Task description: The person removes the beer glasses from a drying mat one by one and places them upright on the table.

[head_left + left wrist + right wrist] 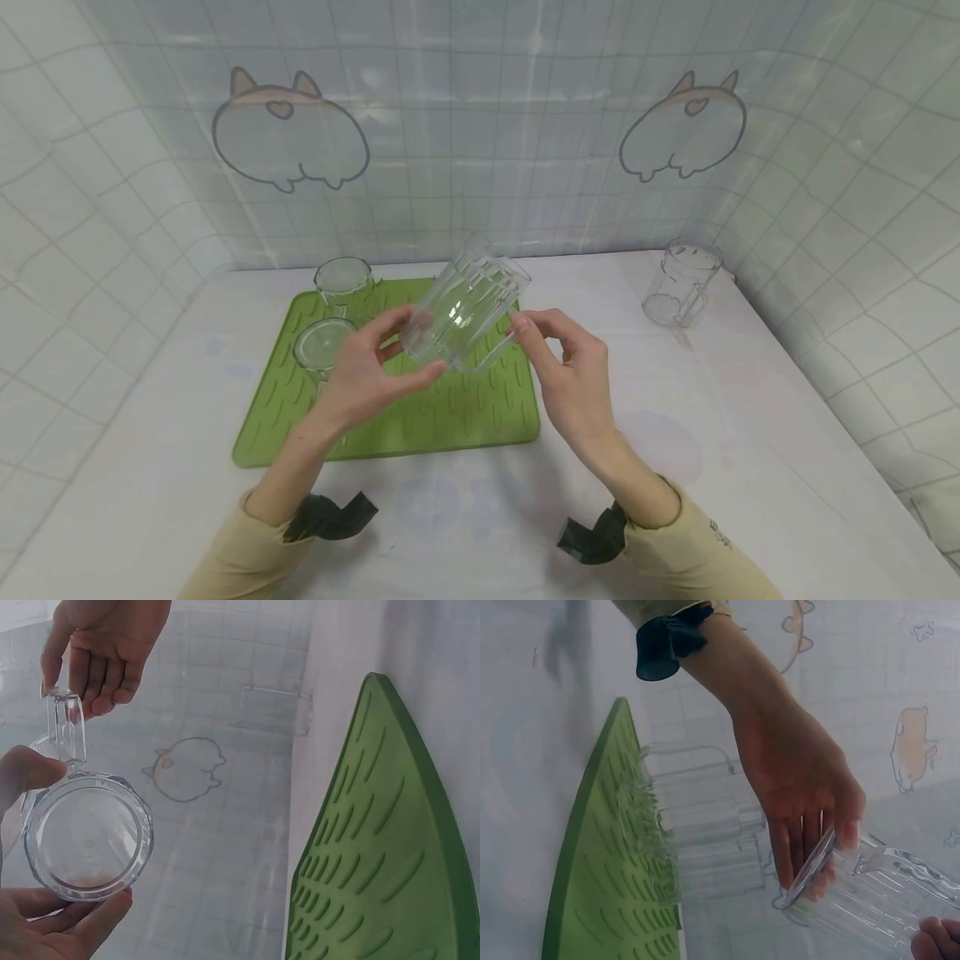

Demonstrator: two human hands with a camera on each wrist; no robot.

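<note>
A clear glass mug [468,304] is held tilted above a green ridged mat [450,417], its mouth up and to the right. My left hand [367,367] grips it around the base end, with the thumb on the near side. The round base faces the camera in the left wrist view, the left fingers [90,922] curled beneath it. With thumb and fingertips, my right hand [577,383] pinches the upper part of the handle. In the right wrist view only the fingertips of the right hand [936,941] show, at the lower right edge.
Clear mugs, one farther back [343,279] and one nearer [322,343], stand on the mat's left side, partly behind my left hand. Another clear mug [678,283] stands upright at the table's back right. Tiled-pattern sheeting [480,167] encloses the white table [465,533] at the back and sides.
</note>
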